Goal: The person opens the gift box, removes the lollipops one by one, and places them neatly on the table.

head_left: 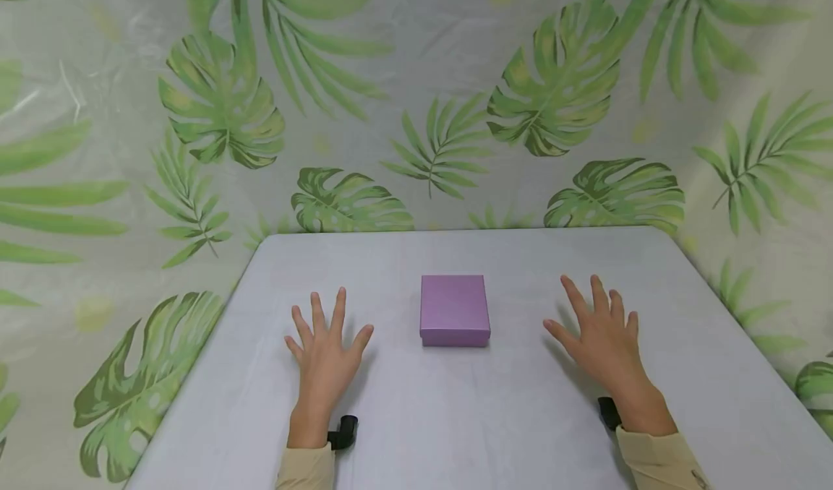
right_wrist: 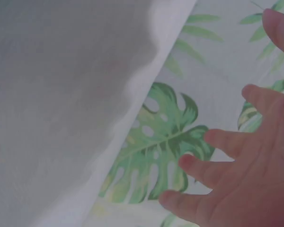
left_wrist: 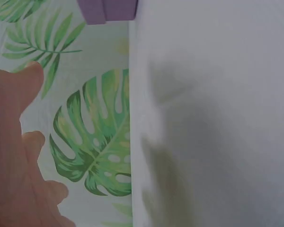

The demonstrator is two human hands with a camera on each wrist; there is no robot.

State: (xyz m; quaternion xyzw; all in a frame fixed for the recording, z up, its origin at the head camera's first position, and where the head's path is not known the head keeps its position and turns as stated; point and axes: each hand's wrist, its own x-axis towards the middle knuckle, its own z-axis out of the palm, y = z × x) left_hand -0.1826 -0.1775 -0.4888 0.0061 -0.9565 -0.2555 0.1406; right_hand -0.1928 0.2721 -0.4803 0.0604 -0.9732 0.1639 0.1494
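A purple lidded box (head_left: pixel 454 308) sits on the white table between the two hands, its lid on. To its left, my left hand (head_left: pixel 325 363) is held over the table with fingers spread, palm down and empty. My right hand (head_left: pixel 605 342) hovers on the other side, also spread and holding nothing. In the left wrist view a corner of the box (left_wrist: pixel 111 10) shows at the top edge, beyond the thumb. The right wrist view shows the right palm (right_wrist: pixel 260 165) with all fingers apart.
The white table (head_left: pixel 520 432) has rounded far corners. Behind and beside it hangs a pale sheet (head_left: pixel 449 56) printed with green leaves. Each wrist carries a black camera mount (head_left: pixel 343 432), and both sleeves (head_left: pixel 657 461) are beige.
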